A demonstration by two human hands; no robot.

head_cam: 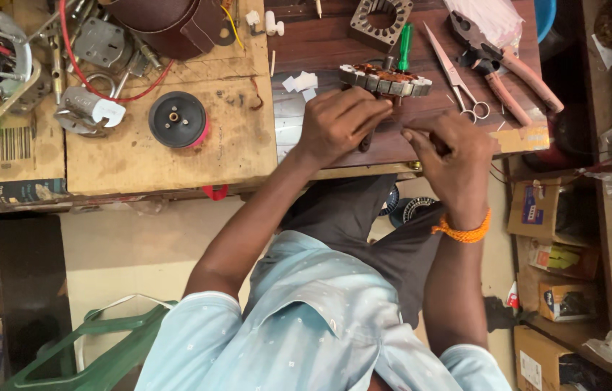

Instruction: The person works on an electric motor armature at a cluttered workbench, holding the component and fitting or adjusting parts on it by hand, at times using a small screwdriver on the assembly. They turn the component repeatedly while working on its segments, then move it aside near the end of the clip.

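Observation:
A round motor stator point(386, 78) with copper windings and grey metal teeth stands on the dark wooden bench top point(320, 51). My left hand point(342, 123) is curled against its near edge and holds it; a dark stub point(365, 141) pokes out under the palm. My right hand point(451, 156), with an orange thread band point(463, 232) at the wrist, sits just right of the left. Its fingertips are pinched together near the stator, and what they hold is hidden. A green-handled screwdriver point(405, 43) lies behind the stator.
Scissors point(458, 80) and red-handled pliers point(512, 76) lie to the right. A square metal lamination block point(380, 22) is at the back, white paper scraps point(300, 82) at the left. A black disc point(177, 119) and metal parts rest on a lighter board point(233, 145). Cardboard boxes point(538, 210) stand at right.

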